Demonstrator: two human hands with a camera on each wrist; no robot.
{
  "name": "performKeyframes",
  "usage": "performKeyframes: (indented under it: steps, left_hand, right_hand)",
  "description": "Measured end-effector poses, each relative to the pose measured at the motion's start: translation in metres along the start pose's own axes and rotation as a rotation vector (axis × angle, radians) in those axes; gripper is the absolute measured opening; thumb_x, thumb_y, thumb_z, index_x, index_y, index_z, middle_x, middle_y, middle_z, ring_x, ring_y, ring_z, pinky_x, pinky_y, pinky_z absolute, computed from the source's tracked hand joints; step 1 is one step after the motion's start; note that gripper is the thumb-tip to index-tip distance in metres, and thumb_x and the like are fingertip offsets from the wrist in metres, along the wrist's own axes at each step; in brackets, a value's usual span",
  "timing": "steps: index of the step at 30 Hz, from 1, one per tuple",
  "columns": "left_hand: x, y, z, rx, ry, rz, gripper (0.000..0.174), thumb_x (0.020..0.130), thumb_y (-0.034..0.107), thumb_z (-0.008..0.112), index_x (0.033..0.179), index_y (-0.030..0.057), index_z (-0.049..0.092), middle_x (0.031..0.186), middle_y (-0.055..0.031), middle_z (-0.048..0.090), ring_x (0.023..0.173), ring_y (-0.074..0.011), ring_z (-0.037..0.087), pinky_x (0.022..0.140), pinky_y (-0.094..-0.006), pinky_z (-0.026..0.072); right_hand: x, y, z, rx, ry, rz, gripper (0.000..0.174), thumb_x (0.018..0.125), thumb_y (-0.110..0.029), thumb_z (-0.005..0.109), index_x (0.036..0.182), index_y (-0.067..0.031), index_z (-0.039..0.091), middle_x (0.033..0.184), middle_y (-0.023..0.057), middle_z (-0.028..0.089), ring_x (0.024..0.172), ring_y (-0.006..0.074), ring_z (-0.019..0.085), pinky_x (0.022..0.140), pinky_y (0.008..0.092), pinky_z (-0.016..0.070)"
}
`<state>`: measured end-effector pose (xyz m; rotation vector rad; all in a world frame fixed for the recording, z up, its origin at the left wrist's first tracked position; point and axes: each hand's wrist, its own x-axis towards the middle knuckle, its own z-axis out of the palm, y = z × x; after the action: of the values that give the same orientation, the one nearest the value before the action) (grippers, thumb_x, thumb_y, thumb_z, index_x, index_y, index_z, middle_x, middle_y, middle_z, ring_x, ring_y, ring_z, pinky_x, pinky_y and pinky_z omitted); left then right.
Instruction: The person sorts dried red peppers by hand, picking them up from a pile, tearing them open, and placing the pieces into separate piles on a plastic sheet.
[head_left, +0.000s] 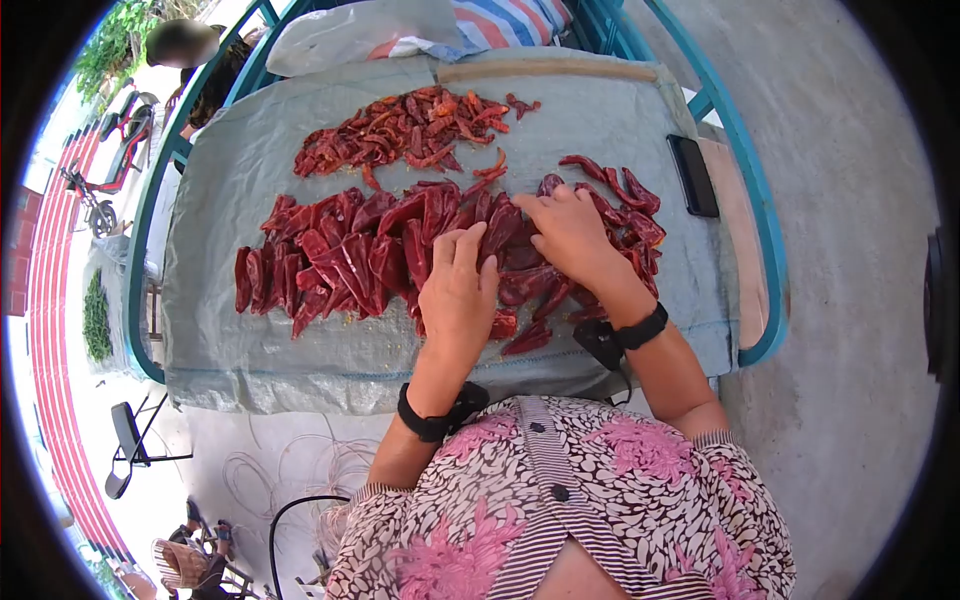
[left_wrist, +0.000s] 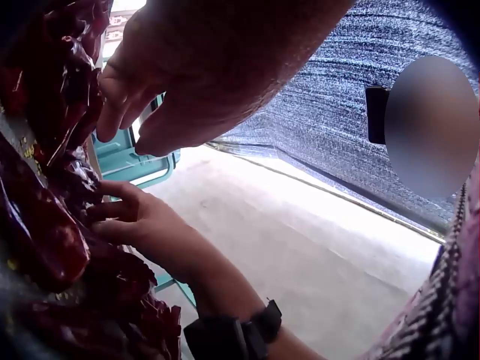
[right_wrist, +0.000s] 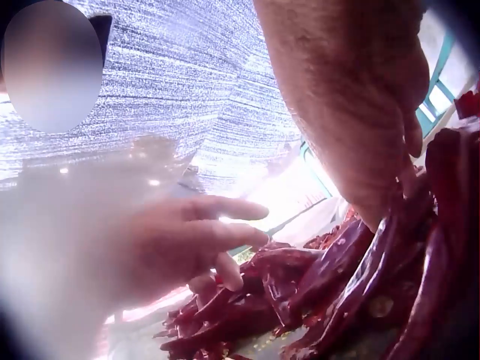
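Dried red chili peppers [head_left: 345, 255] lie in a broad heap across a grey-green woven sheet [head_left: 270, 365]. My left hand [head_left: 458, 290] hovers over the middle of the heap, its fingers loosely bent and nothing between them. In the right wrist view the same left hand [right_wrist: 187, 244] shows spread fingers above the peppers. Further right, my right hand [head_left: 575, 235] has its fingertips down among the peppers, fingers apart and slightly bent. The left wrist view shows this right hand [left_wrist: 154, 225] touching dark, glossy peppers [left_wrist: 45, 232]. Some of its fingertips are hidden among them.
Behind the heap lies a smaller pile of shriveled, orange-red peppers [head_left: 410, 130]. A black phone [head_left: 692, 175] rests at the sheet's right side. Teal metal rails [head_left: 735, 130] border the surface, and a striped bag [head_left: 500, 25] sits at the back. A person stands beyond the left rail.
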<state>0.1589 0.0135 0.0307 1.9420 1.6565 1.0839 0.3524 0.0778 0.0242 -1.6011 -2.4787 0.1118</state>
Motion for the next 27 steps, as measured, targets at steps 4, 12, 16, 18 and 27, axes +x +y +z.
performKeyframes:
  steps: [4, 12, 16, 18, 27]
  left_hand:
    - [0.0, 0.0, -0.004, 0.014, 0.024, 0.02, 0.044, 0.09, 0.004, 0.07, 0.133, 0.0069, 0.061, 0.114, -0.0103, 0.062, 0.077, -0.0204, 0.065, 0.07, -0.0344, 0.0547]
    - [-0.006, 0.003, -0.005, -0.109, -0.001, 0.023, 0.046, 0.092, 0.007, 0.07, 0.137, 0.0064, 0.059, 0.114, -0.0117, 0.066, 0.076, -0.0216, 0.065, 0.071, -0.0353, 0.0547]
    - [-0.004, 0.013, -0.003, -0.266, -0.093, -0.02, 0.047, 0.096, 0.01, 0.067, 0.141, 0.0057, 0.052, 0.119, -0.0171, 0.068, 0.082, -0.0341, 0.068, 0.072, -0.0411, 0.0562]
    - [-0.002, 0.01, 0.001, -0.27, -0.108, 0.021, 0.047, 0.098, 0.012, 0.064, 0.142, 0.0059, 0.05, 0.117, -0.0195, 0.069, 0.087, -0.0401, 0.07, 0.073, -0.0442, 0.0567]
    - [0.018, -0.017, -0.006, -0.129, 0.09, 0.068, 0.042, 0.095, 0.009, 0.066, 0.136, 0.0058, 0.057, 0.111, -0.0208, 0.07, 0.077, -0.0316, 0.069, 0.072, -0.0403, 0.0557]
  right_hand:
    - [0.004, 0.003, 0.0, 0.105, -0.056, 0.001, 0.061, 0.078, -0.008, 0.074, 0.137, -0.0142, 0.06, 0.109, 0.0071, 0.07, 0.109, 0.03, 0.06, 0.096, 0.047, 0.0431]
    - [-0.01, -0.005, -0.035, 0.382, 0.204, 0.087, 0.043, 0.08, -0.011, 0.069, 0.124, -0.0119, 0.066, 0.104, 0.011, 0.063, 0.099, 0.0306, 0.062, 0.085, 0.0419, 0.0498]
    - [-0.018, -0.029, -0.041, 0.802, 0.208, 0.107, 0.037, 0.084, -0.011, 0.068, 0.121, -0.0091, 0.065, 0.101, 0.0079, 0.062, 0.089, 0.0211, 0.063, 0.08, 0.034, 0.0523]
    - [-0.023, -0.04, -0.039, 1.024, 0.169, 0.125, 0.035, 0.087, -0.01, 0.066, 0.121, -0.0085, 0.065, 0.1, 0.0066, 0.062, 0.085, 0.0165, 0.062, 0.079, 0.0311, 0.0522]
    - [-0.05, -0.016, 0.001, 0.124, 0.192, 0.065, 0.029, 0.083, -0.013, 0.073, 0.112, -0.015, 0.071, 0.108, 0.003, 0.071, 0.106, 0.0268, 0.06, 0.094, 0.0437, 0.0441]
